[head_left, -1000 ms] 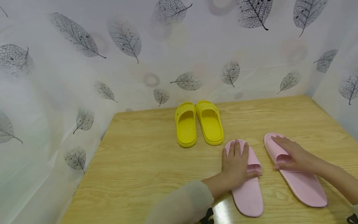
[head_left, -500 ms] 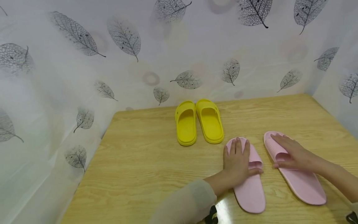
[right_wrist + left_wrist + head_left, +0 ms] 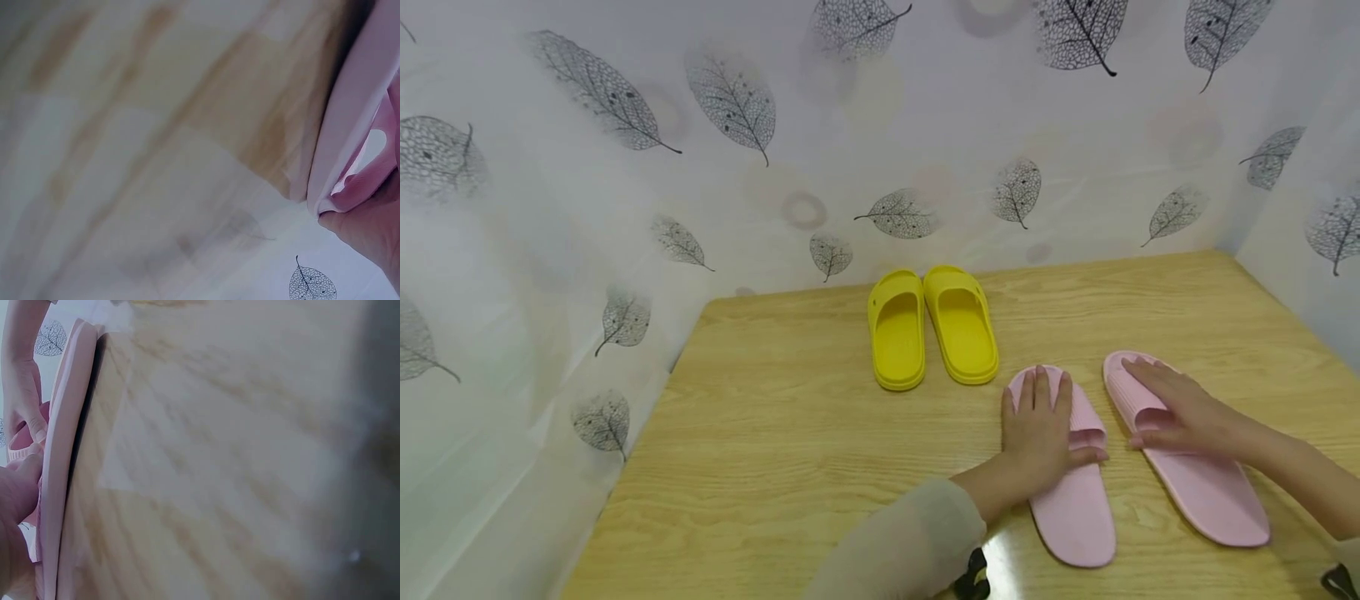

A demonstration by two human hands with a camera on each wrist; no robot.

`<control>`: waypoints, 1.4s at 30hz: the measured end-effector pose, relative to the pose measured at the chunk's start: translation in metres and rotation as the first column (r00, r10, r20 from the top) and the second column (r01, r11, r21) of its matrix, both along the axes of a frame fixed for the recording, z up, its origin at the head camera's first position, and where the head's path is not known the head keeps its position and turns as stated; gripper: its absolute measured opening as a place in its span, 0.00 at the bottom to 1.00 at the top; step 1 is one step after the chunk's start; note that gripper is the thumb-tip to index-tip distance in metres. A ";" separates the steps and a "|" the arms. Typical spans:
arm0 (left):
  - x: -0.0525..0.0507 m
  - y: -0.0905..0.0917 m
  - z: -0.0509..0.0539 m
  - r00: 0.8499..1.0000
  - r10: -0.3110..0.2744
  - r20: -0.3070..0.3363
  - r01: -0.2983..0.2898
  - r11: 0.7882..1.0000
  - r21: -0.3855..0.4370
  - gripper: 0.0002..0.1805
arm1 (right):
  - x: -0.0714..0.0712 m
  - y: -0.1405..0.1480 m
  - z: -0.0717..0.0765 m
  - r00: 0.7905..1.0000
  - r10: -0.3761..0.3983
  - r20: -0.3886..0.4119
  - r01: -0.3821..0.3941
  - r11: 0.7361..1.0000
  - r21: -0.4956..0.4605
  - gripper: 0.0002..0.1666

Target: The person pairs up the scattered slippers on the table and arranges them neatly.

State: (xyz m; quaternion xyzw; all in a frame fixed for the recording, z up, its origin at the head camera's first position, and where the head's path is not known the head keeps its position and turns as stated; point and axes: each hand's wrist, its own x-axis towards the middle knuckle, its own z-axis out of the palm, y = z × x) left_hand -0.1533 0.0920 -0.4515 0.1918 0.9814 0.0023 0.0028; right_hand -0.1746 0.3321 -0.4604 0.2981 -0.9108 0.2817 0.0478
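While the left hand [image 3: 1037, 446] is resting on the left pink slipper [image 3: 1078, 525] and the right hand [image 3: 1195, 417] on the right pink slipper [image 3: 1217, 500], each grip is lying with fingers extended, clasping nothing. The work is apparently positioning the pair; the next move is probably calling for even pressure. Both are sitting apart on the table [image 3: 760, 433], beyond the yellow slippers' [image 3: 898, 342] right, displaying ribbed straps [image 3: 1084, 417] and smooth footbeds.
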 end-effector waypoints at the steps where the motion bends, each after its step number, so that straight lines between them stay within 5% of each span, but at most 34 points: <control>1: 0.000 0.000 0.000 1.000 0.001 -0.001 -0.001 1.000 0.000 0.58 | 0.000 0.000 0.000 1.000 0.000 0.003 0.000 1.000 -0.001 0.64; 42: -0.012 0.011 -0.001 1.000 -0.017 0.008 0.017 0.999 0.030 0.59 | -0.003 -0.006 0.002 1.000 0.010 0.013 -0.010 1.000 0.010 0.63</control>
